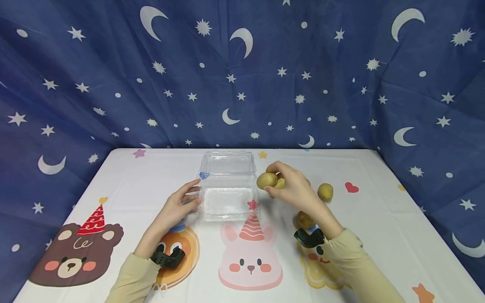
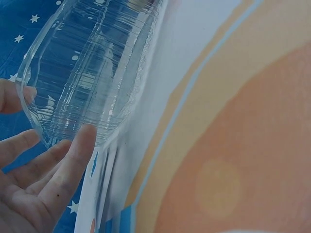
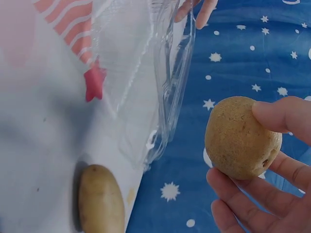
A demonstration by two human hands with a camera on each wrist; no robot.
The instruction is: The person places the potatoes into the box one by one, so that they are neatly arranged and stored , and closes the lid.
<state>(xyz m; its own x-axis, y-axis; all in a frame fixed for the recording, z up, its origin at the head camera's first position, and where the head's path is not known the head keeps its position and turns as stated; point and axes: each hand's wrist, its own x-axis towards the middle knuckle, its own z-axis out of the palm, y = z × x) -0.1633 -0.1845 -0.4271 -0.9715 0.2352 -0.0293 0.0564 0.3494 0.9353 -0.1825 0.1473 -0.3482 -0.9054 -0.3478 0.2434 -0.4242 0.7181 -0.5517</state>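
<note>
My right hand (image 1: 293,185) pinches a potato (image 1: 267,180) between thumb and fingers, above the table just right of a clear plastic clamshell box (image 1: 227,202). The same potato (image 3: 240,138) shows a small dark pit in the right wrist view. My left hand (image 1: 185,200) touches the box's left side with loosely extended fingers; the left wrist view has those fingers against the ribbed clear wall (image 2: 82,92). The lid (image 1: 228,163) is folded back, away from me. A second potato (image 1: 280,184) lies behind the held one, partly hidden by my right hand.
Another potato (image 1: 325,192) lies right of my right hand, and one more (image 1: 305,219) sits under that forearm, partly covered. A white tablecloth (image 1: 125,185) with cartoon prints covers the table. Behind it hangs a blue curtain (image 1: 265,105) with moons and stars.
</note>
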